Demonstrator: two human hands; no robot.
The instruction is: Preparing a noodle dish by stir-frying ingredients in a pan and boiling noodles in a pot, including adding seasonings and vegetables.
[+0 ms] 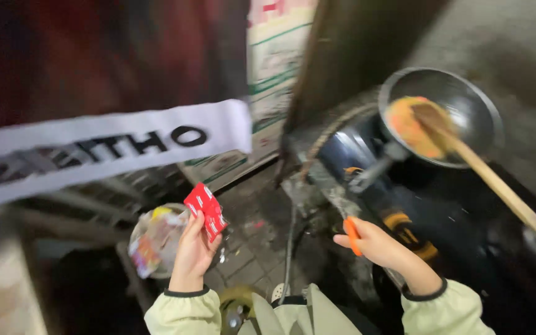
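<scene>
Pale sleeves (pixel 181 313) sit closest, and from them the left hand (pixel 195 248) pinches a red sachet (pixel 206 211) above a bin (pixel 156 239) of wrappers, while the right hand (pixel 376 243) is closed round orange-handled scissors (pixel 352 234). The sachet could slip into the bin, since only the fingertips hold it. Right of the scissors a pan (pixel 445 115) of orange food holds a wooden spatula (pixel 491 180), whose long handle juts near the right arm; a white banner (pixel 107 149) crosses the left.
</scene>
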